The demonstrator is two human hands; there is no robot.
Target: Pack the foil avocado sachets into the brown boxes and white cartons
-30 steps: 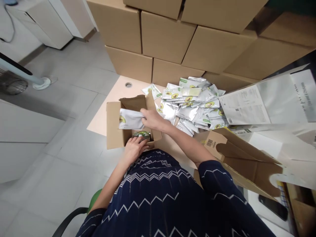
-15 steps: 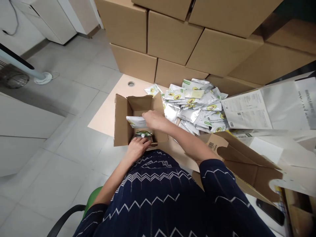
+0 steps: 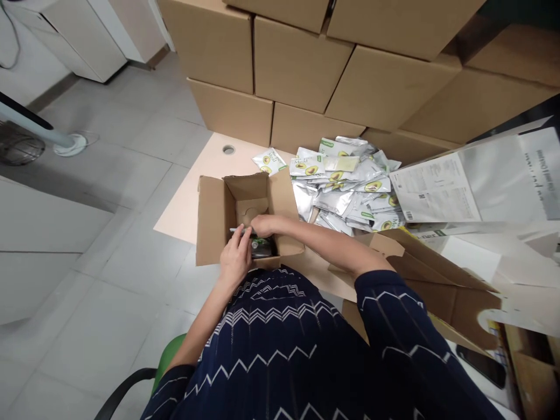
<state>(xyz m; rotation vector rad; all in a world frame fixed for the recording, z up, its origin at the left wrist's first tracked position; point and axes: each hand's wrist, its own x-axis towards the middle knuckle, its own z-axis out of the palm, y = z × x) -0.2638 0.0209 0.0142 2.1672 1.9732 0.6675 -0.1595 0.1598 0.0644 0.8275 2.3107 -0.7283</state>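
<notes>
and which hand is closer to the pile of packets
Right. The right hand is over the open box, left of the pile of packets; the left hand is farther left, at the box's near side.

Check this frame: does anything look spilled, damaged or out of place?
Nothing looks clearly spilled or damaged. The untidiest spot is the heap of sachets right of the open box: they lie jumbled at differing angles, with one sachet out at its left edge.
</notes>
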